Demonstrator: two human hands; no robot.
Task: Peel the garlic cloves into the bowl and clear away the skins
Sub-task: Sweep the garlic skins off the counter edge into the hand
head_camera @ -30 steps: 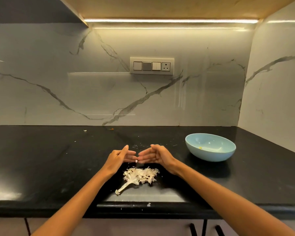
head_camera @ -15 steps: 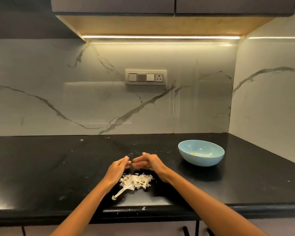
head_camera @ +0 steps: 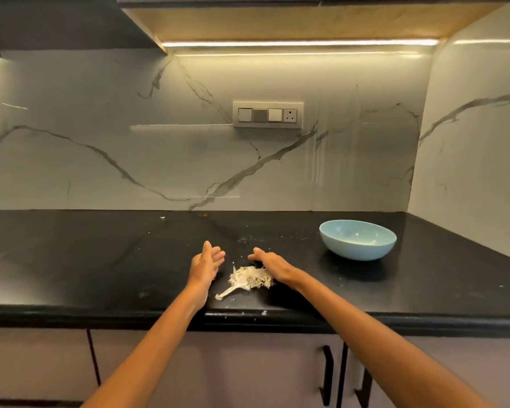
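A: Left hand [head_camera: 207,265], centre of frame: fingers straight, palm turned inward on edge, holding nothing. Just left of the skins [head_camera: 249,278], not touching them as far as can be seen.

B: Noted. Right hand [head_camera: 273,265]?

A: Flat, fingers extended toward the left of frame, palm down. Outer edge against the right side of the pile. Nothing gripped. Fingertips of the two hands apart, a gap of bare counter [head_camera: 100,260] between.

B: Pile itself?

A: Pale papery heap, centre of frame, slightly below the hands, on the black counter. One stalk [head_camera: 227,292] sticking out toward lower left. Small flecks scattered above the hands and along the front counter edge.

B: Bowl [head_camera: 357,239]?

A: Light blue, upright, right of centre, well apart from the pile and both hands. Contents: cannot tell from this angle, interior mostly hidden behind the rim.

B: Surroundings?

A: Marbled wall behind. Switch plate [head_camera: 267,115] upper centre. Strip light under cabinet along the top. Cupboard doors with black handles [head_camera: 327,375] at bottom right.
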